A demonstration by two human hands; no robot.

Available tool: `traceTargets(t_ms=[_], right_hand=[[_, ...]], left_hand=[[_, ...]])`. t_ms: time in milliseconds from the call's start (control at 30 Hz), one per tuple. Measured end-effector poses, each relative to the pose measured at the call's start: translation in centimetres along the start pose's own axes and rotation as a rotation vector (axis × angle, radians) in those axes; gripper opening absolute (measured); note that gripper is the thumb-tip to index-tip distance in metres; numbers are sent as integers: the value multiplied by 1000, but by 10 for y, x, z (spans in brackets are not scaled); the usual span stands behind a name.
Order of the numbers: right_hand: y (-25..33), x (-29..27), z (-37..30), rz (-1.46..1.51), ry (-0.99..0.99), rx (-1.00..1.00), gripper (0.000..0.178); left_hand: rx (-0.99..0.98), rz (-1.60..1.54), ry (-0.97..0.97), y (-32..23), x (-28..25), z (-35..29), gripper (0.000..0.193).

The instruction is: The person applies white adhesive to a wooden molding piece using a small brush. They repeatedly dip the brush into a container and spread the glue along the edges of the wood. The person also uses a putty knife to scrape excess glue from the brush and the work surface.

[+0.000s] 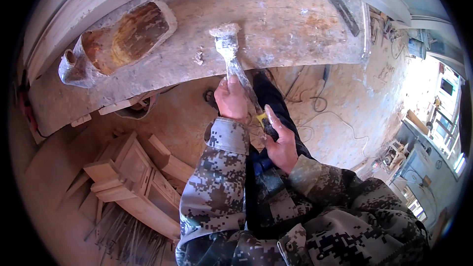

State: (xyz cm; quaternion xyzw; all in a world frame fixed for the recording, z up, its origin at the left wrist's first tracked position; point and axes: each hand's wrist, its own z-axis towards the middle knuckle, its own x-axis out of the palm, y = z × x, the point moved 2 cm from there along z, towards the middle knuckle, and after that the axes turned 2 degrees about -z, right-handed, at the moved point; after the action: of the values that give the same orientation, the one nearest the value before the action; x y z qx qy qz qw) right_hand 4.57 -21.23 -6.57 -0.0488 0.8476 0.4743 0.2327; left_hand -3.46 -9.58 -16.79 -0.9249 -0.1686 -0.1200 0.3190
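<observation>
While the brush (231, 59) sits with its caked white bristles up top centre of the frame, resting on the board (276, 24), both hands are wrapped around its handle: left hand (230, 99) gripping higher up near the middle, right hand (281, 143) clenched on the yellow-and-dark butt end just below and right of it. Looks to me like mid-stroke on a smearing or spreading pass, and I'd guess the next bit needs steady pressure so the bristles stay flat on the wood. The board is a rough, stained plank, dusty and splotched white, curving across the top. A cut-open jug (118, 42) with brown gunk inside lies at upper left on it, and a dark flat tool (345, 14) at upper right. Lower left there's a stack of carved wood pieces (130, 182) on a sawdusty floor, cables (315, 103) trailing centre right, bright workshop clutter at far right.
</observation>
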Motion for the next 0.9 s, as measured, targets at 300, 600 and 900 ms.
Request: traceTargets(t_ms=[300,600,900], right_hand=[[-14,-46,34,-43,198,29,66],[-28,-21,26,-119,62,-115,68],[-4,-56,57,-240,208,-130,73]], left_hand=[[-17,1,15,-7,5,-3,26],[41,46,-32,1,3,1,25],[45,55,-73,7,6,6,28]])
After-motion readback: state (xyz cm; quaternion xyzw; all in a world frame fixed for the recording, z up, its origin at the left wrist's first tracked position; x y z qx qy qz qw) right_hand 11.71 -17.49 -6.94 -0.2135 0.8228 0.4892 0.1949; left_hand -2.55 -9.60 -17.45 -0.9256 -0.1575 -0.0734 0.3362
